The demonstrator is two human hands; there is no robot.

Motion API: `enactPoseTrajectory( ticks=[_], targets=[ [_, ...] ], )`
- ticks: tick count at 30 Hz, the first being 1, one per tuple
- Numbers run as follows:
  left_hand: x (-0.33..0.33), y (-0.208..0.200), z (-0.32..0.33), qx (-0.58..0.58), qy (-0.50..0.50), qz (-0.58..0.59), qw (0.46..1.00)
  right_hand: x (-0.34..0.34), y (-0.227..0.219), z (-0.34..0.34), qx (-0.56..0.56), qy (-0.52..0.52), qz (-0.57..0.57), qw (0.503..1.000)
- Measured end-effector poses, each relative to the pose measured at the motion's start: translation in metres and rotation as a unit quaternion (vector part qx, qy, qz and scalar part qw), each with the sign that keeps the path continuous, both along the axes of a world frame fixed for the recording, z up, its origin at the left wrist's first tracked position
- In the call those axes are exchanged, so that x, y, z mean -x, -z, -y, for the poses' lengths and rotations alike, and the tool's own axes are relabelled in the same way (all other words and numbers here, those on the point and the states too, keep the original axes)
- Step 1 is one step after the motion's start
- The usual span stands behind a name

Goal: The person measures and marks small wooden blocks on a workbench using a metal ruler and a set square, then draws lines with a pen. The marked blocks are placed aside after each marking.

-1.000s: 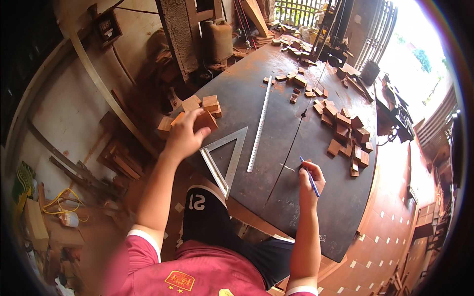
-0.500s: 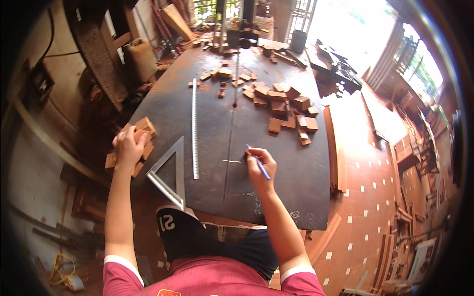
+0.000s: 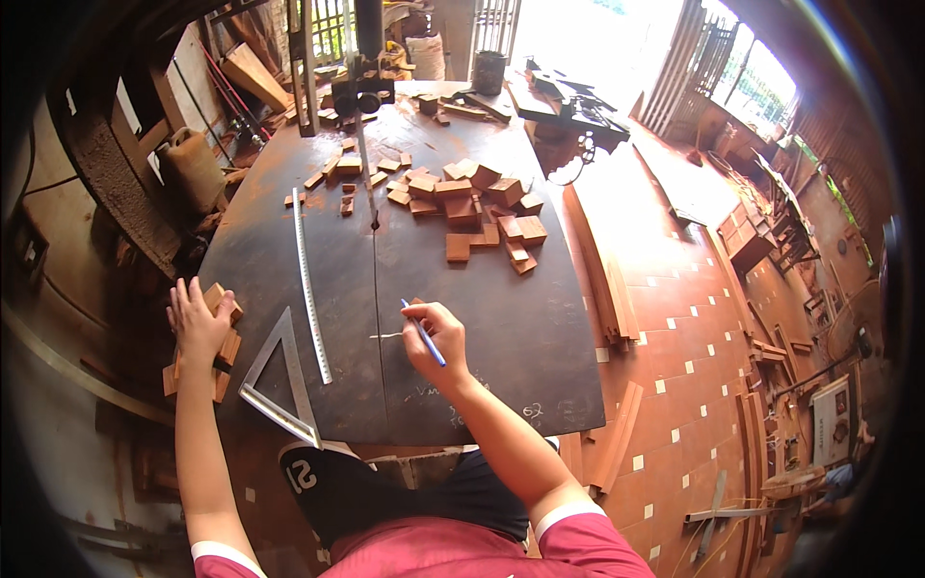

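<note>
My left hand (image 3: 199,325) is at the left edge of the dark saw table (image 3: 482,308), fingers spread, over a small pile of wooden blocks (image 3: 227,349). Its thumb touches or lies close to the top block. My right hand (image 3: 441,339) is closed around a blue pen (image 3: 424,332), low over the table just right of the saw slot. Something small and brown shows at its fingertips; I cannot make out what. A metal triangle square (image 3: 289,371) lies near the left hand, and beside it a long white ruler (image 3: 310,289).
The saw blade (image 3: 364,169) rises from the slot. Many loose wooden blocks (image 3: 462,207) lie heaped beyond my right hand. Chalk marks (image 3: 453,390) cover the near table. Long planks (image 3: 602,270) lie along its right side on the tiled floor (image 3: 674,385).
The whole view has swung, so the table sits further left. My left hand's fingers have gone from curled over the blocks to spread. My right hand keeps the pen.
</note>
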State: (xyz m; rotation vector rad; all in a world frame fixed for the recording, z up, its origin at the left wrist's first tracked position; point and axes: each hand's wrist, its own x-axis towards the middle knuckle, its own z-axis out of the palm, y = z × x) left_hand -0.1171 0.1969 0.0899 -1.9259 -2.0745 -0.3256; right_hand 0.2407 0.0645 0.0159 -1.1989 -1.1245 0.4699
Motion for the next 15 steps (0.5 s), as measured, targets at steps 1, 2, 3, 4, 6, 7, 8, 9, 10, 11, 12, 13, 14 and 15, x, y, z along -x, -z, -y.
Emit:
enactPoseTrajectory(
  ticks=[1, 2, 3, 4, 6, 7, 8, 9, 10, 11, 12, 13, 14, 15],
  targets=[
    [0.002, -0.002, -0.009, 0.003, -0.012, 0.005, 1.0, -0.001, -0.001, 0.0, -0.001, 0.006, 0.002, 1.0],
    [0.001, -0.004, -0.019, 0.009, -0.027, 0.007, 1.0, -0.005, -0.001, 0.001, -0.013, 0.014, 0.014, 1.0],
    [0.002, -0.007, -0.026, 0.014, -0.04, 0.009, 0.999, -0.006, -0.003, 0.002, -0.007, 0.014, 0.014, 1.0],
    [0.0, -0.011, -0.031, 0.027, -0.059, 0.006, 0.998, -0.007, -0.001, 0.002, -0.013, 0.017, 0.013, 1.0],
    [0.017, 0.004, -0.046, 0.058, -0.084, 0.005, 0.995, -0.004, 0.003, -0.002, -0.015, 0.01, 0.01, 1.0],
    [0.022, 0.016, -0.046, 0.093, -0.089, 0.008, 0.992, -0.004, 0.003, -0.002, -0.01, 0.002, 0.006, 1.0],
    [0.016, 0.017, -0.045, 0.173, -0.112, 0.037, 0.978, -0.005, -0.003, 0.001, 0.001, -0.003, 0.018, 1.0],
    [0.042, 0.032, -0.058, 0.199, -0.128, 0.068, 0.969, 0.0, -0.001, -0.002, -0.006, -0.013, 0.023, 1.0],
    [0.033, 0.031, -0.054, 0.188, -0.115, 0.076, 0.973, -0.002, 0.002, -0.003, -0.006, -0.011, 0.023, 1.0],
    [0.024, 0.025, -0.048, 0.177, -0.102, 0.084, 0.975, -0.003, 0.003, 0.0, -0.004, -0.009, 0.022, 1.0],
    [0.018, 0.023, -0.048, 0.18, -0.098, 0.086, 0.975, -0.005, 0.002, 0.001, 0.001, -0.003, 0.023, 1.0],
    [0.016, 0.021, -0.047, 0.183, -0.1, 0.088, 0.974, -0.005, 0.002, 0.002, 0.003, -0.004, 0.024, 1.0],
    [0.015, 0.02, -0.046, 0.186, -0.101, 0.09, 0.973, -0.006, 0.001, 0.003, 0.006, -0.007, 0.025, 1.0],
    [0.014, 0.02, -0.046, 0.189, -0.101, 0.089, 0.973, -0.006, 0.0, 0.004, 0.009, -0.009, 0.027, 1.0]
  ],
)
